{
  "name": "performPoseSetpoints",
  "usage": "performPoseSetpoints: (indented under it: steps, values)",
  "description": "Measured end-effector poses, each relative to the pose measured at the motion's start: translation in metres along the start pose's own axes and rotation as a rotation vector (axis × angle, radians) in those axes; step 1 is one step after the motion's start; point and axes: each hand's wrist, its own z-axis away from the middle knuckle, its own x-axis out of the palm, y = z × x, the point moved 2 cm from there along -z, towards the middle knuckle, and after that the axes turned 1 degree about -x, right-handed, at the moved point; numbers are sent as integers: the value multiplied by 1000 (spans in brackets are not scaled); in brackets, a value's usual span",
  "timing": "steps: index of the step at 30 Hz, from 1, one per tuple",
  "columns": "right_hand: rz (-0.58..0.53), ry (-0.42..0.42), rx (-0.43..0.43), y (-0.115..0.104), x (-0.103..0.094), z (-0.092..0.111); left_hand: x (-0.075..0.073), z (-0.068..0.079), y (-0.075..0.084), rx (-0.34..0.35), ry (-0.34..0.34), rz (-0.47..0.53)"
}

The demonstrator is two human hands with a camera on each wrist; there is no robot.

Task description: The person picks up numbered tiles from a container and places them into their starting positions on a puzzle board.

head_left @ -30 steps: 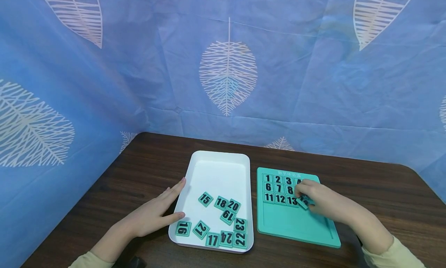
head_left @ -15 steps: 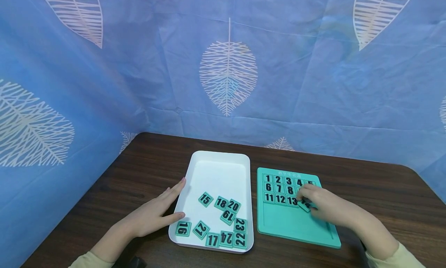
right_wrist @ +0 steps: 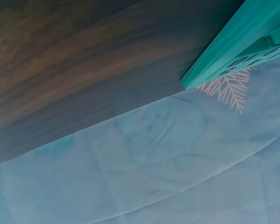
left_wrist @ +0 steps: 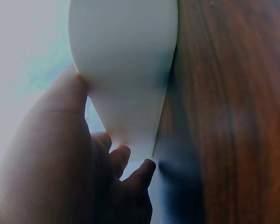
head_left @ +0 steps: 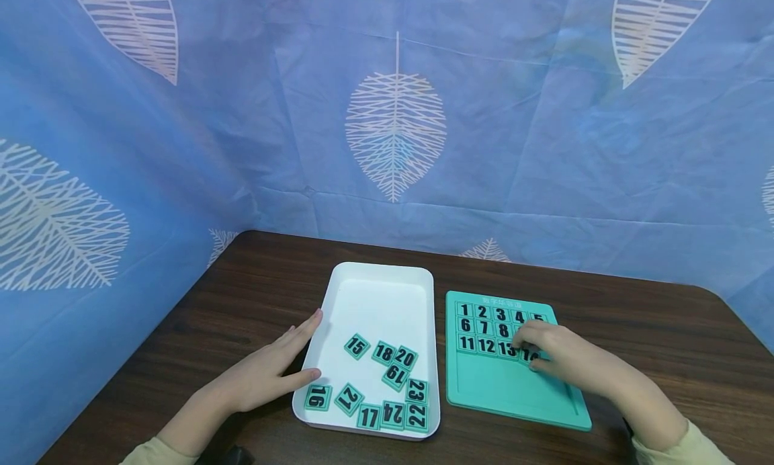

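On the green number board (head_left: 510, 391), my right hand (head_left: 562, 352) has its fingers and thumb at opposite sides of a green number tile (head_left: 529, 356) marked 14. That tile lies beside the 13 tile (head_left: 506, 348), partly hidden by the fingers. Rows of tiles from 1 upward fill the upper board; my hand covers some at the right. My left hand (head_left: 272, 367) rests with extended fingers along the left rim of the white tray (head_left: 375, 290). In the left wrist view, its fingers touch the tray wall (left_wrist: 126, 56).
Several loose number tiles lie in the tray's near half, among them 15 (head_left: 357, 346), 16 (head_left: 317, 397) and 20 (head_left: 406, 357). Both tray and board stand on a dark wooden table (head_left: 272, 270). Behind it hangs a blue leaf-patterned cloth (head_left: 514, 149).
The 14 tile was tilted under my right fingers and now lies flatter beside 13, its number showing. My right hand shifted slightly, uncovering the upper row's right end. The left hand stayed still.
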Motion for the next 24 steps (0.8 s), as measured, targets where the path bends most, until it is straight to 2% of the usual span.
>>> performPoseSetpoints:
  steps: [8,14,20,24]
  values:
    - [30,49,-18,0,-1,-3,0,1,0,-14,-4,5]
    - [59,90,2,3,0,-1,0,1,0,-21,-5,5]
    - [8,45,72,5,2,0,0,1,0,-26,-11,9]
    - [3,24,88,5,3,-1,0,1,1,-25,-11,12]
